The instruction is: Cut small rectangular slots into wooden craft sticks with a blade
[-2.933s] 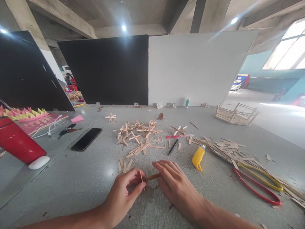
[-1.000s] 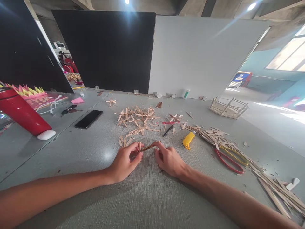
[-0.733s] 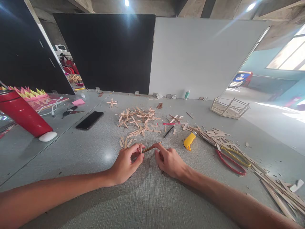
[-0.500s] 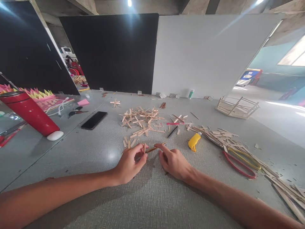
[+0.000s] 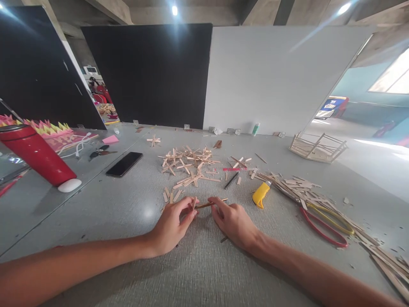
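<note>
My left hand point(image 5: 171, 224) is closed, pinching a short wooden craft stick point(image 5: 194, 203) upright between thumb and fingers. My right hand point(image 5: 238, 221) grips a thin brown stick point(image 5: 204, 205), which slants across to the left fingertips. Its left end meets or lies very close to the craft stick; I cannot tell which. Just beyond the left hand lie several loose craft stick pieces point(image 5: 171, 195). Farther back is a heap of crossed craft sticks point(image 5: 194, 160). A dark pen point(image 5: 231, 180) and a yellow-handled cutter point(image 5: 261, 195) rest past the right hand.
At right are scissors point(image 5: 326, 230) with red and yellow handles, among wooden strips point(image 5: 300, 185). A stick frame point(image 5: 318, 147) stands behind. At left are a phone point(image 5: 124, 164), a red bottle point(image 5: 38, 155) and a white mouse point(image 5: 69, 185). Upright panels point(image 5: 147, 76) border the table.
The brown stick has turned flatter, and its right end now shows past my right index finger. The view has tilted up slightly. My left hand still pinches the craft stick.
</note>
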Demonstrator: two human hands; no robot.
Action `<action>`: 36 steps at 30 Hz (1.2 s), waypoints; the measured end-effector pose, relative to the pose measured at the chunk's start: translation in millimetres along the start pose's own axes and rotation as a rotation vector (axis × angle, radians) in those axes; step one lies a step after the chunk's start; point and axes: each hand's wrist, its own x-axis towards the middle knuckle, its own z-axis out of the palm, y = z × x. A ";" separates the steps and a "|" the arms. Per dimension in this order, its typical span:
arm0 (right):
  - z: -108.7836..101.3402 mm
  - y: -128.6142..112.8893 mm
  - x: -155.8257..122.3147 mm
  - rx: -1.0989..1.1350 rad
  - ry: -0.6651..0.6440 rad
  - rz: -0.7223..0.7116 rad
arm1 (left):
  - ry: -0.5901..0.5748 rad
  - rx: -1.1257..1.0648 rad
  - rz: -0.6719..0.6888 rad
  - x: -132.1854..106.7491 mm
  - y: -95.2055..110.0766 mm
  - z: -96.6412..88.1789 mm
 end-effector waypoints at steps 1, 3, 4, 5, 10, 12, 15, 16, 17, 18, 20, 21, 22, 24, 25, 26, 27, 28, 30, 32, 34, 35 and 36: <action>-0.9 -0.3 -0.5 0.001 -0.003 -0.006 | -0.007 -0.006 -0.009 -0.3 -0.2 -0.2; -2.2 -0.6 -1.6 0.001 -0.006 -0.021 | -0.024 -0.017 -0.025 -1.1 0.2 -1.0; -2.7 -0.5 -2.1 0.001 -0.007 -0.033 | -0.033 -0.022 -0.032 -1.5 0.8 -1.4; -2.9 -0.3 -2.5 0.001 -0.007 -0.045 | -0.042 -0.028 -0.037 -1.8 1.5 -1.8; -2.7 1.0 -3.9 -0.012 0.012 -0.096 | -0.060 -0.054 -0.059 -2.5 3.8 -2.3; -2.7 0.9 -4.5 -0.022 0.028 -0.109 | -0.066 -0.063 -0.067 -2.6 4.0 -2.6; -3.4 -0.1 -5.3 -0.037 0.043 -0.131 | -0.081 -0.069 -0.072 -3.0 4.1 -3.3; -3.9 -0.4 -5.5 -0.042 0.048 -0.139 | -0.082 -0.067 -0.072 -3.1 4.2 -3.6; -4.6 -0.8 -5.6 -0.049 0.054 -0.149 | -0.080 -0.061 -0.070 -3.2 4.4 -3.9; -5.4 -1.1 -5.6 -0.056 0.062 -0.161 | -0.077 -0.052 -0.068 -3.3 4.5 -4.1; -7.4 -2.0 -5.1 -0.075 0.083 -0.187 | -0.071 -0.030 -0.064 -3.2 4.7 -4.5; -8.5 -2.5 -4.4 -0.087 0.095 -0.199 | -0.069 -0.021 -0.063 -3.0 4.6 -4.6; -9.6 -3.2 -3.6 -0.099 0.109 -0.211 | -0.069 -0.016 -0.065 -2.8 4.3 -4.7; -11.4 -4.7 -1.4 -0.122 0.137 -0.226 | -0.069 -0.021 -0.073 -2.3 3.5 -4.5; -12.0 -5.4 -0.3 -0.129 0.150 -0.228 | -0.070 -0.028 -0.077 -2.1 3.0 -4.3; -12.3 -6.0 0.7 -0.134 0.159 -0.228 | -0.071 -0.038 -0.083 -2.0 2.6 -4.1; -12.4 -6.3 1.5 -0.137 0.165 -0.226 | -0.073 -0.050 -0.089 -1.9 2.3 -3.9; -12.4 -6.4 2.1 -0.137 0.168 -0.224 | -0.074 -0.063 -0.095 -1.8 2.0 -3.7; -12.3 -5.9 2.6 -0.126 0.165 -0.231 | -0.079 -0.093 -0.111 -1.7 1.3 -3.4; -13.2 -5.5 2.5 -0.095 0.148 -0.269 | -0.084 -0.123 -0.124 -1.5 0.7 -3.2; -16.0 -6.2 2.5 -0.048 0.104 -0.347 | -0.085 -0.150 -0.129 -1.5 0.6 -3.1; -18.0 -7.0 2.7 -0.025 0.076 -0.394 | -0.086 -0.161 -0.127 -1.7 0.9 -3.1; -20.1 -8.2 2.9 -0.007 0.050 -0.432 | -0.087 -0.170 -0.123 -2.0 1.4 -3.1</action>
